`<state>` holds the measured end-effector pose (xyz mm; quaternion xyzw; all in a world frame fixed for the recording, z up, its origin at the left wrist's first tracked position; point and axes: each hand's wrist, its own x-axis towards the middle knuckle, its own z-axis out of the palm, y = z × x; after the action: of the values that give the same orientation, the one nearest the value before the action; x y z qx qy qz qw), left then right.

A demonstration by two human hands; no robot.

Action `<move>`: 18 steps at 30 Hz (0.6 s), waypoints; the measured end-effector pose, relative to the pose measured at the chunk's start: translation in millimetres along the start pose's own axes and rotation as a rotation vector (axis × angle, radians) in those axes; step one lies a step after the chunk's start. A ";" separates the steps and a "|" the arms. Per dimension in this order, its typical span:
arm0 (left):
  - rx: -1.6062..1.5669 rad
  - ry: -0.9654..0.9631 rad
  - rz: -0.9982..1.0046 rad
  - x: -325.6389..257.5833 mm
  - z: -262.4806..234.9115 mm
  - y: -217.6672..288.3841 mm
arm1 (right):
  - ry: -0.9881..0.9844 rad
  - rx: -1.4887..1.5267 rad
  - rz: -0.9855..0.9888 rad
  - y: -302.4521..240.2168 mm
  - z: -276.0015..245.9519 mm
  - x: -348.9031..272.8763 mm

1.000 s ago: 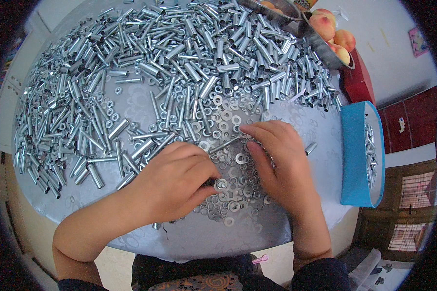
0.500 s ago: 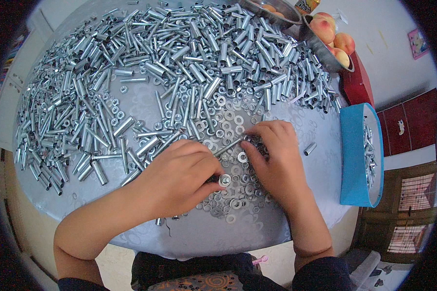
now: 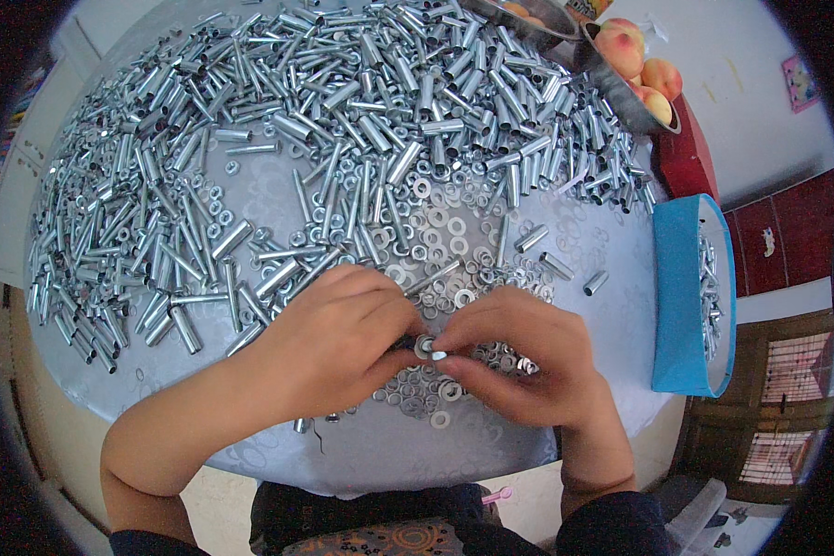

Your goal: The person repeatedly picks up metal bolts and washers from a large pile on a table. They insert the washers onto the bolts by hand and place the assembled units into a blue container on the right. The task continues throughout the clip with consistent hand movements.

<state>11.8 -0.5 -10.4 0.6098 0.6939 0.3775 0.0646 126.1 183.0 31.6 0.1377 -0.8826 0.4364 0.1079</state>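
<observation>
In front of my body, my left hand (image 3: 357, 329) is closed round a metal bolt, most of it hidden by the fingers. A round washer (image 3: 423, 347) sits at the bolt's end, facing right. The thumb and forefinger of my right hand (image 3: 514, 357) meet at that end, pinching a small shiny metal piece (image 3: 438, 356); its exact shape is too small to tell. Just above the fingertips, a loose bolt (image 3: 433, 276) lies on the table among scattered flat washers (image 3: 417, 403).
A big heap of silver sleeves, bolts and nuts (image 3: 343, 102) covers the table's far and left parts. Loose sleeves (image 3: 556, 266) lie right of my hands. On the right stands a blue box (image 3: 681, 296) with metal parts inside. Metal bowls hold peaches (image 3: 621, 48) at the far right.
My right hand has come down from the loose bolt to the washer end in my left hand. Sleeves it covered now show on the right. My left hand has barely moved.
</observation>
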 end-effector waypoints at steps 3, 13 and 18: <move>0.001 -0.014 0.002 0.3 -0.2 -0.7 | -0.014 0.013 0.056 -0.4 1.6 0.5; 0.021 -0.031 -0.012 -1.9 0.8 -1.4 | 0.049 0.327 0.421 -7.1 12.9 0.4; 0.028 0.028 0.027 -0.1 1.6 0.6 | 0.025 0.567 0.629 -6.0 11.0 0.7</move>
<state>13.2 0.1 -11.2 0.6148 0.6915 0.3771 0.0412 126.8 170.6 29.7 -0.1195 -0.7254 0.6750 -0.0622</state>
